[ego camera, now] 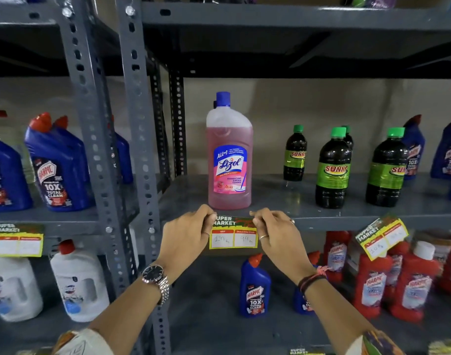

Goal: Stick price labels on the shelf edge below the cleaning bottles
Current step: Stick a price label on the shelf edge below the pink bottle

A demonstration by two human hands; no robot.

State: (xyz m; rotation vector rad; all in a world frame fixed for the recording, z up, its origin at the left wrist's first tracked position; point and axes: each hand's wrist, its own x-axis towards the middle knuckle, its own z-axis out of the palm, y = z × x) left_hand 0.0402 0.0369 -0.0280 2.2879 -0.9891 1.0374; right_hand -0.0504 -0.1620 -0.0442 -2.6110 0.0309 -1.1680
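A yellow and green price label (233, 233) lies against the grey shelf edge (329, 222), right below a tall pink cleaner bottle (229, 160). My left hand (187, 233) pinches the label's top left corner. My right hand (276, 233) pinches its top right corner. Both hands press the label's upper strip onto the shelf edge. Further right, a second label (382, 235) hangs tilted on the same edge, below dark bottles with green caps (333, 170).
A third label (18, 240) sits on the left rack's edge under blue toilet cleaner bottles (57, 165). Grey perforated uprights (139, 139) stand just left of my hands. The lower shelf holds white jugs (78, 280), a blue bottle (255, 288) and red bottles (370, 283).
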